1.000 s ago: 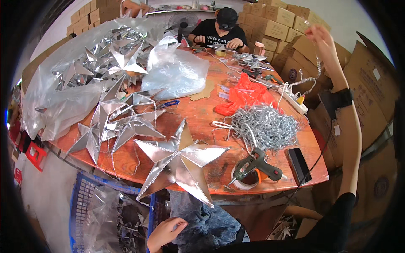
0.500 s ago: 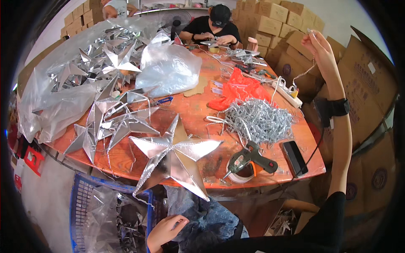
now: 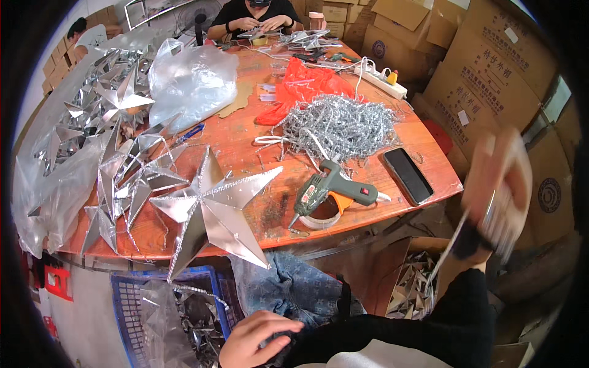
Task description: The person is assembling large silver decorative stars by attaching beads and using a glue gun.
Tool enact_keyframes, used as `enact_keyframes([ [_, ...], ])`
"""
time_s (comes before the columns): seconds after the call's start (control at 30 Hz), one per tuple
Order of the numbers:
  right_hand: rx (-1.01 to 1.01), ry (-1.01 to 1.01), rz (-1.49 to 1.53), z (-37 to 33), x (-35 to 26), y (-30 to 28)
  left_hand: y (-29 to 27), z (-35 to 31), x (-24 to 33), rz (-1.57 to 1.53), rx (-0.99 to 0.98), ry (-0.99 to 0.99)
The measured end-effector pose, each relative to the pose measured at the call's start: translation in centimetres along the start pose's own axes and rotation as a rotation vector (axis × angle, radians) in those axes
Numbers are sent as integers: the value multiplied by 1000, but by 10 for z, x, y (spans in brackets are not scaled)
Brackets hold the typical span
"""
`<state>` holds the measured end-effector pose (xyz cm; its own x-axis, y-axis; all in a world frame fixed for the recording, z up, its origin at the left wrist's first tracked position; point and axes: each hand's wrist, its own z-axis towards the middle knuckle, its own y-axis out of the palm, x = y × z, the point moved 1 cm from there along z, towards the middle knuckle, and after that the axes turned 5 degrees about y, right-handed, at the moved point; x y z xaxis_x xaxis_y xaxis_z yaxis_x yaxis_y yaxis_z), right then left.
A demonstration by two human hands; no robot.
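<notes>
My left hand (image 3: 261, 338) rests over my lap with its fingers stretched out and nothing visible in them. My right hand (image 3: 500, 184) is off the table's right edge, smeared by motion. A thin silver strand (image 3: 451, 248) hangs beside it; whether the fingers grip it is not readable. A large silver star (image 3: 230, 214) stands at the table's front edge, beaded silver trim (image 3: 184, 245) along some ridges. Trim dangles from its lower point over the basket. A green glue gun (image 3: 334, 189) leans on a tape roll (image 3: 320, 222). Behind it lies a heap of silver trim (image 3: 343, 126).
More silver stars (image 3: 123, 184) and a big clear bag of them (image 3: 73, 129) fill the left. A phone (image 3: 408, 176), red bag (image 3: 313, 86) and power strip (image 3: 380, 83) lie right. Below are a blue basket (image 3: 132, 325) and a carton of silver pieces (image 3: 414, 285). A co-worker (image 3: 254, 18) sits opposite.
My right hand has dropped from its raised position to beside the table. The view has shifted right and down. My left hand stays near my lap.
</notes>
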<state>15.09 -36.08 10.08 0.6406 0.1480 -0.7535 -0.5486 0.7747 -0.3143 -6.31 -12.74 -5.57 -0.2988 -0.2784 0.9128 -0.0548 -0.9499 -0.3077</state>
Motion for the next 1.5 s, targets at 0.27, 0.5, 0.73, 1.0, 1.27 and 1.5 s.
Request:
enact_keyframes([
  [0.27,-850,291,397,-63,55,103,33,18,7,-148,245,245],
  [0.5,-993,460,680,-55,75,136,35,19,7,-112,488,291],
  [0.73,-974,615,828,-52,81,156,32,10,-6,-94,690,238],
  [1.0,-965,762,935,-44,88,171,19,3,-5,165,747,147],
  [1.27,-843,795,1051,-48,106,180,17,4,-6,7,775,2],
  [1.5,-931,776,1005,-54,106,186,16,-2,-15,11,780,64],
])
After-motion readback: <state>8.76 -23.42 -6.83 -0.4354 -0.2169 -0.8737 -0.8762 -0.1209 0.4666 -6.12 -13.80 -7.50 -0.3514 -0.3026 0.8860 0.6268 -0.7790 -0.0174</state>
